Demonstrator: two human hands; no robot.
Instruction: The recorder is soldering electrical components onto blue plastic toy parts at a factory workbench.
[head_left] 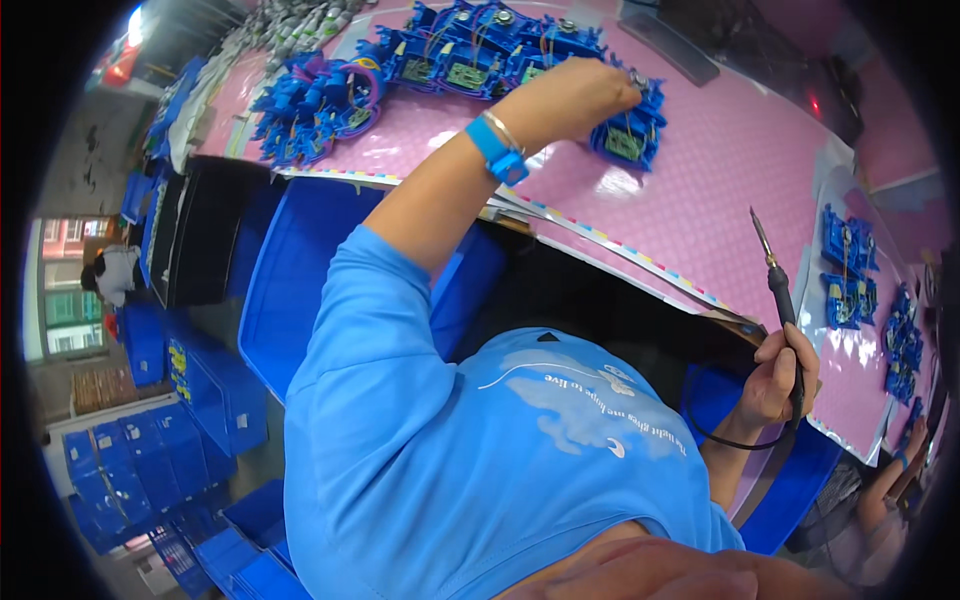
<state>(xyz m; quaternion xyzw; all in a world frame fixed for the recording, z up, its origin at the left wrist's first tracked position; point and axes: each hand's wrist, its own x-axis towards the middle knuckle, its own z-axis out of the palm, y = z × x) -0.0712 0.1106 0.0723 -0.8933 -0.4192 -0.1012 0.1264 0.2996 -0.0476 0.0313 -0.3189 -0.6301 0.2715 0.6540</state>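
Observation:
At the front of the row of parts, my left hand (585,98) has its fingers closed at a blue plastic housing (630,135) with a green circuit board in it. The fingertips cover the housing's upper part, so their exact hold is hidden. A blue wristband and a thin bangle circle that wrist. Low on the right, near the table's edge, my right hand (778,380) grips a soldering iron (780,285) by its dark handle. Its metal tip points up over the pink table, apart from the housing. A black cord hangs from the iron in a loop.
Several more blue housings (465,70) with boards and wires line the far side of the pink-covered table (700,190). Others (848,265) lie at the right. A dark flat case (670,45) rests at the back. Blue bins (300,270) stand left, and another person's arm (885,490) shows at right.

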